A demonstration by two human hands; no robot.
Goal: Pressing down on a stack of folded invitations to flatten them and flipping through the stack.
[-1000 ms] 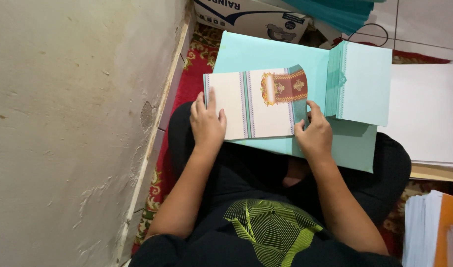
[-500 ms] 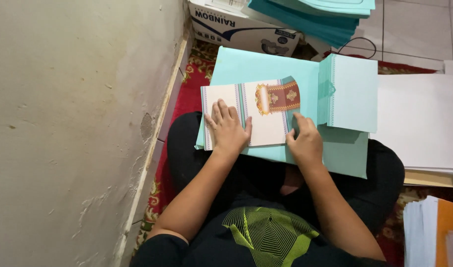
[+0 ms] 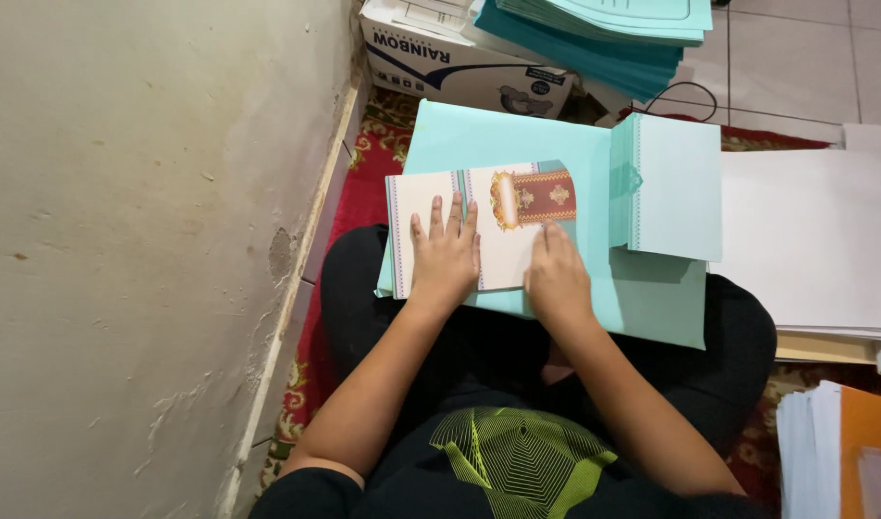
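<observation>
We sit on a red patterned rug (image 3: 359, 183) beside a plaster wall (image 3: 142, 240). Our left hand (image 3: 445, 259) lies with fingers spread flat on the printed card (image 3: 440, 207), our right hand (image 3: 556, 279) pressing its right edge, over turquoise sheets (image 3: 517, 135) on our lap.

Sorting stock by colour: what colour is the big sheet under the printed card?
Pale turquoise sheet, clearest in the head view.

Card (image 3: 479, 226) on sheet (image 3: 517, 144), stack (image 3: 671, 183) right
</observation>
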